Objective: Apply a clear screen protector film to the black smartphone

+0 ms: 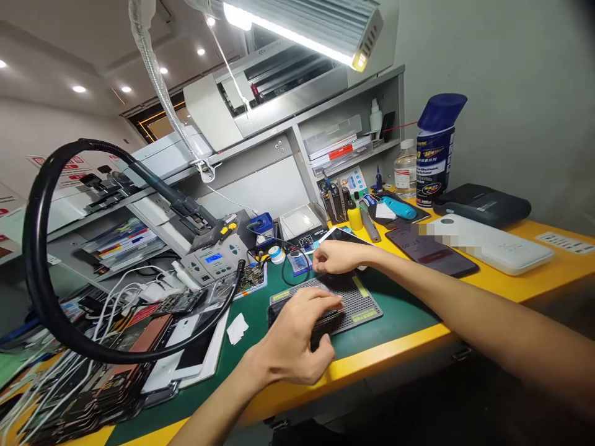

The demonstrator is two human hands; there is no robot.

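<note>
Dark glossy device [275,311] lies on a perforated mat [353,303].

A green mat [395,317] on the yellow workbench [395,350] carries a grey perforated pad [348,305] and a white scrap [237,329].

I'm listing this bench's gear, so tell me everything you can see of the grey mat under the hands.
The grey mat is roughly rectangular and rubbery in look, with a fine dotted pattern and yellow-green strips whose print is too small to read. It lies flat on the green work surface, near the yellow front edge. A dark object rests at its left, partly hidden by the left hand; the right hand is at its far side. Whether the hands touch it is unclear.
</note>
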